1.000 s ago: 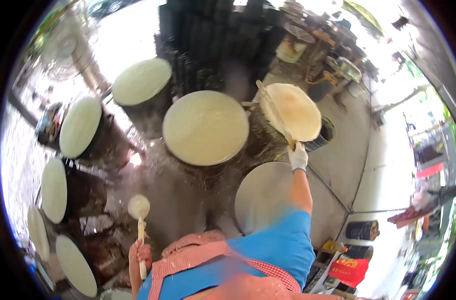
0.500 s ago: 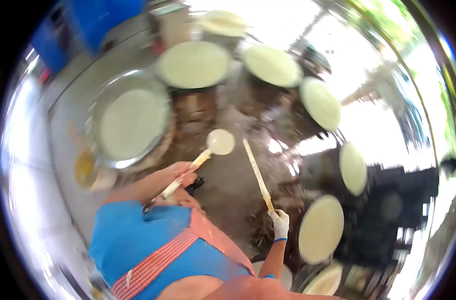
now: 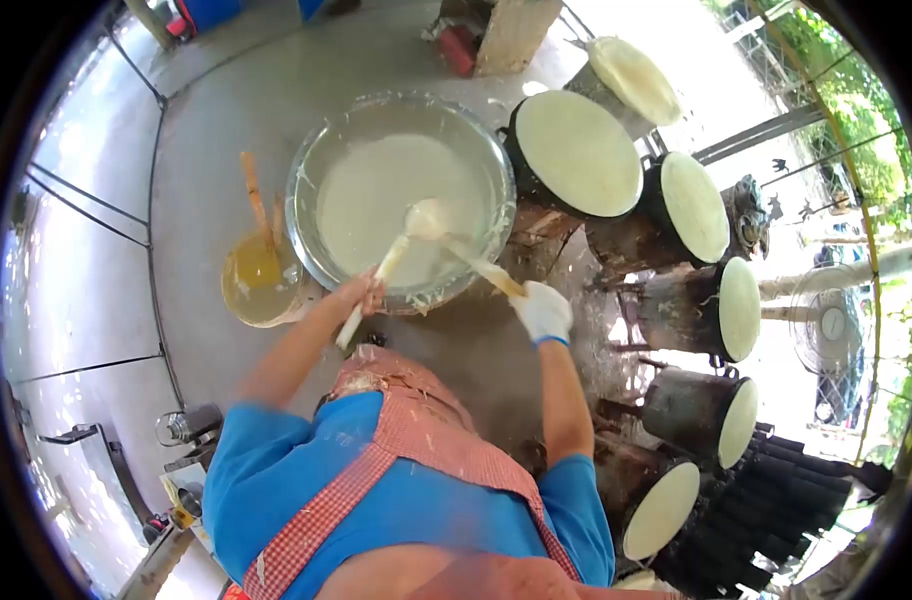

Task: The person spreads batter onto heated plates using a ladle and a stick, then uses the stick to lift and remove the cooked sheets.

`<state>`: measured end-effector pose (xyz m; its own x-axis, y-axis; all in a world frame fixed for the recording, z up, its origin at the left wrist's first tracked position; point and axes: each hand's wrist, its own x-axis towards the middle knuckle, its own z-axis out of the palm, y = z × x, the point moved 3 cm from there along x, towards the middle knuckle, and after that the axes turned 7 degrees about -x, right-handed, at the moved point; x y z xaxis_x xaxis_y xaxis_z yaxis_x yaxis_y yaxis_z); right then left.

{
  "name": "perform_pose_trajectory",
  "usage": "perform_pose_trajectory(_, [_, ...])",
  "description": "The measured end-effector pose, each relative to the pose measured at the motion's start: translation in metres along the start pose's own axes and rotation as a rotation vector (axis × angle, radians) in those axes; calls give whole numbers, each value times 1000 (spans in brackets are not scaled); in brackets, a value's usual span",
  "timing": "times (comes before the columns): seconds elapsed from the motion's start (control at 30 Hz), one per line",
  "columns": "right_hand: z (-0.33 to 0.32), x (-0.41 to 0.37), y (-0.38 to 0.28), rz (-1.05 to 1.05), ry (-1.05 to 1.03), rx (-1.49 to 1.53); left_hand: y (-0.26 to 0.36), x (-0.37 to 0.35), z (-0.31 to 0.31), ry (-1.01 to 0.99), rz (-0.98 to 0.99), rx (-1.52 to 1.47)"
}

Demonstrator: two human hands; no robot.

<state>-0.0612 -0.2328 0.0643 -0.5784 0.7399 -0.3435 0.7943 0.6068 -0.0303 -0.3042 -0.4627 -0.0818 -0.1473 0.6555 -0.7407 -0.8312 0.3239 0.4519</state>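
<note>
My left hand (image 3: 362,295), bare, is closed around the pale handle of a ladle (image 3: 388,262). The ladle's round bowl sits over the white batter (image 3: 371,195) in a wide metal basin (image 3: 304,225). In a white glove with a blue cuff, my right hand (image 3: 544,312) grips a flat wooden stick (image 3: 491,274). That stick reaches across the basin's right rim, its far end close to the ladle's bowl. Batter coats parts of both tools.
Left of the basin stands a bucket (image 3: 238,300) with yellowish contents and wooden handles sticking out. Dark pots with pale round tops, such as a large one (image 3: 576,152), curve along the right. A fan (image 3: 828,322) stands beyond them. Behind the basin is a block (image 3: 516,38).
My view has turned left toward the basin. The ladle and stick, earlier apart over the floor near the pots, are now together over the batter.
</note>
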Motion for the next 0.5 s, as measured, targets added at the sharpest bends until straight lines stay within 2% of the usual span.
perform_pose_trajectory(0.03, [34,22,-21,-42,-41,-118,-4,46,-42,23,-167,-100])
perform_pose_trajectory(0.1, [39,22,-66,-171,-65,-204,-16,116,-109,136,-14,311])
perform_pose_trajectory(0.17, [-7,5,-79,-29,-194,-46,-12,123,-120,139,1,206])
perform_pose_trajectory(0.2, [5,5,-67,34,-235,64,-19,119,-120,141,-2,153])
perform_pose_trajectory(0.3, [82,-22,-64,60,-143,85,-16,111,-103,136,-157,180])
perform_pose_trajectory(0.37, [111,-44,-69,143,-226,244,2,89,-73,-7,-191,124])
perform_pose_trajectory(0.47, [92,-95,-77,330,-286,482,49,33,-15,-97,-228,8])
perform_pose_trajectory(0.5, [79,-101,-80,310,-148,526,73,8,9,-126,-218,-25])
